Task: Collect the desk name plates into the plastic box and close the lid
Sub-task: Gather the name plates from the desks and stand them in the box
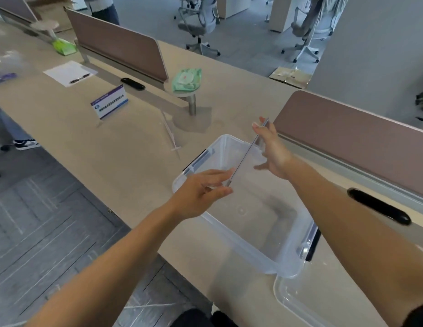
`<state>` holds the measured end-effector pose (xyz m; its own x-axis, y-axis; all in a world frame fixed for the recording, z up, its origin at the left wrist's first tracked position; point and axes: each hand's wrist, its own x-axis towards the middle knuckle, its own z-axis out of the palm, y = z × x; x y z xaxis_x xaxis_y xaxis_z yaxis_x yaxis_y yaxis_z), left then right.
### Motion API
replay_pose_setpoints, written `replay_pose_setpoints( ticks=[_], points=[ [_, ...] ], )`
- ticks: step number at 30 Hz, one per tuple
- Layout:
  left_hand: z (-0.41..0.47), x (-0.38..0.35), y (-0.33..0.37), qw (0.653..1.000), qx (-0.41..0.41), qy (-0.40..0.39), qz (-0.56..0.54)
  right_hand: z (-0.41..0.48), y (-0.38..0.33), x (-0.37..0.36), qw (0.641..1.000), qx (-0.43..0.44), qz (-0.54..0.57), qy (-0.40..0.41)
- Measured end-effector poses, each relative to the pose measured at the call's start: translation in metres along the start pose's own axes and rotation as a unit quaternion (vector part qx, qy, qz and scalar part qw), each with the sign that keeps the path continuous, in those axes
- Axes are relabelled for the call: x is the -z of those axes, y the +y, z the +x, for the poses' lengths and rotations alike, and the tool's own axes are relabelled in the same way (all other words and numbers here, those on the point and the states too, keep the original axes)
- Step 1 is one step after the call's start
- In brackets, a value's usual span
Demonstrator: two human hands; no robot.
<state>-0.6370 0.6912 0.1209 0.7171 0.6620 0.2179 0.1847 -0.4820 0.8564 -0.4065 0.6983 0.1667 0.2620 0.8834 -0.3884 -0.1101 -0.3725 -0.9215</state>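
Nearest us lay the clear plastic lid (298,300), off the box. Our left hand (198,194) pinched the near end of a thin clear acrylic name plate (247,154); our right hand (272,149) held its far end, fingers closed on the edge. We judged two hands steadied it for lowering. Plate sat edge-on above the clear plastic box (231,234), long axis running near-left to far-right. A blue-printed standing name plate (109,101) waited on the beige desk (111,147).
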Motion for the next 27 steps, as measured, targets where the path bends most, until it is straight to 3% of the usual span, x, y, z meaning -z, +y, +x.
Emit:
replay_pose_setpoints(
  ticks=[6,10,13,16,21,23,27],
  points=[
    [0.002,-0.011,-0.027,0.998,0.057,-0.008,-0.017,0.023,0.017,0.006,0.991,-0.106,0.049,-0.070],
    [0.009,-0.007,-0.045,0.995,0.075,-0.045,0.042,0.038,0.030,-0.001,0.987,-0.126,0.101,-0.015],
    [0.012,-0.003,-0.061,0.982,0.110,-0.105,0.115,0.048,0.047,-0.005,0.988,-0.140,0.051,0.035],
    [0.015,0.007,-0.078,0.968,0.092,-0.145,0.185,0.057,0.061,-0.009,0.987,-0.149,0.020,0.052],
    [0.029,0.038,-0.116,0.982,0.049,-0.041,0.177,0.064,0.087,-0.011,0.977,-0.183,0.024,0.108],
    [0.041,0.045,-0.128,0.973,0.034,-0.006,0.227,0.069,0.100,-0.015,0.972,-0.196,0.025,0.124],
    [0.058,0.043,-0.144,0.965,0.154,-0.045,0.205,0.086,0.117,-0.027,0.966,-0.210,-0.002,0.147]
  ],
)
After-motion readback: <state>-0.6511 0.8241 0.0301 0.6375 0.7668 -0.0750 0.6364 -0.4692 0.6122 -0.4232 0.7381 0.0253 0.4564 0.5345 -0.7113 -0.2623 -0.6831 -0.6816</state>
